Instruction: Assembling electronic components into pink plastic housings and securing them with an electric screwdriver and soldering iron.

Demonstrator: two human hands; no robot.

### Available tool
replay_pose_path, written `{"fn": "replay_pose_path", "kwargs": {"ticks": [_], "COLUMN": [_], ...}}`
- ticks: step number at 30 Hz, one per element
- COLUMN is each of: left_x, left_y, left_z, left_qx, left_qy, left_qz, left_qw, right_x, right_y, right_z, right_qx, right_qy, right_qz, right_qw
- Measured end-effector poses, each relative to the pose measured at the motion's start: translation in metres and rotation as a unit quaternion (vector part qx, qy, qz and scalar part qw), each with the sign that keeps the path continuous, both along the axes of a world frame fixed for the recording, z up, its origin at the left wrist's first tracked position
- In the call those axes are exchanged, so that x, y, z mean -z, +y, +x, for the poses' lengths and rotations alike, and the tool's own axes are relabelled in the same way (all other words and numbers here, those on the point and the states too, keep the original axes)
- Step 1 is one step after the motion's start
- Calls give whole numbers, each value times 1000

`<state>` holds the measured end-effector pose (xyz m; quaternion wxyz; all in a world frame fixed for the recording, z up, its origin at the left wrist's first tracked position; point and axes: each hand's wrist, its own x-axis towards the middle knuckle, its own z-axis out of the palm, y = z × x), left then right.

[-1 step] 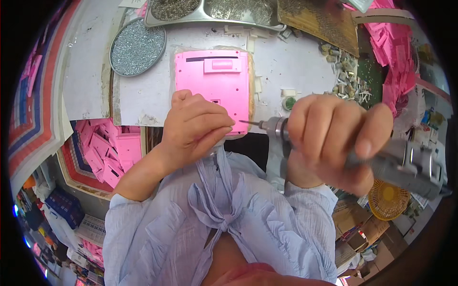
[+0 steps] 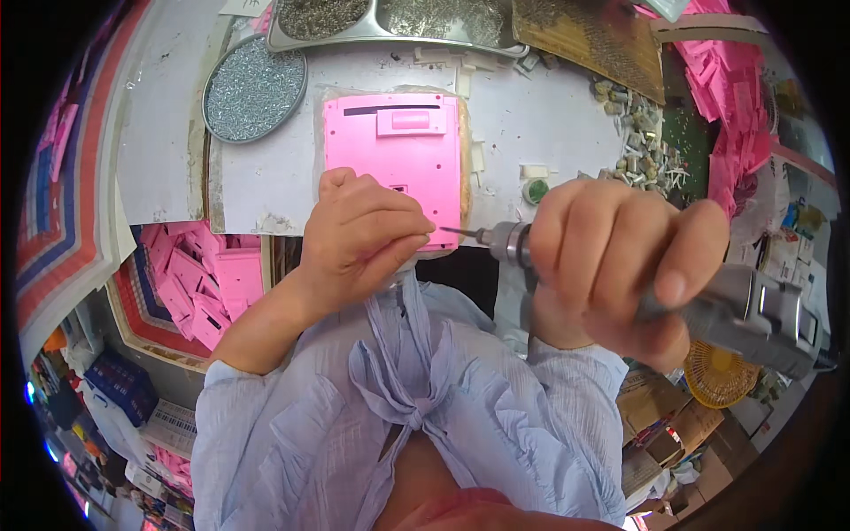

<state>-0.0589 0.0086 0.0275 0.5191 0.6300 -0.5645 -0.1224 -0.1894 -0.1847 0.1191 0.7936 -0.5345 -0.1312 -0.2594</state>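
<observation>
A flat pink plastic panel (image 2: 390, 152) lies on a padded, plastic-wrapped base at the table's near edge. It has a long dark slot, a raised block and small holes. My left hand (image 2: 365, 228) is closed in a pinch over the panel's lower left part. Whatever sits between its fingertips is hidden or too small to name. My right hand (image 2: 620, 261) is wrapped round a grey electric screwdriver (image 2: 753, 310), held sideways. Its thin bit points left, with the tip just beside my left fingertips and over the panel's lower right part.
A round tray of screws (image 2: 257, 88) stands at the left. Metal trays (image 2: 403, 35) of small parts and a brown board (image 2: 593, 40) lie at the back. Small metal parts (image 2: 642, 150) are strewn at the right. More pink panels (image 2: 199, 283) fill a lined box below left.
The electric screwdriver and my right hand have shifted very slightly, the bit tip a touch lower and to the left. My left hand holds its pinch.
</observation>
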Motion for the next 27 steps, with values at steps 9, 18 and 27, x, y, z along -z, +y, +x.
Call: {"fn": "replay_pose_path", "kwargs": {"ticks": [9,18,27], "left_x": [0,3,1], "left_y": [4,1,11], "left_z": [2,1,29], "left_qx": [26,5,-20], "left_qy": [51,62,-149], "left_qz": [-12,-42,-19], "left_qw": [998,997,988], "right_x": [0,-4,14], "right_y": [14,18,21], "right_z": [4,8,-17], "right_qx": [9,11,3], "right_qy": [14,14,58], "right_qz": [25,8,34], "right_qw": [1000,1000,998]}}
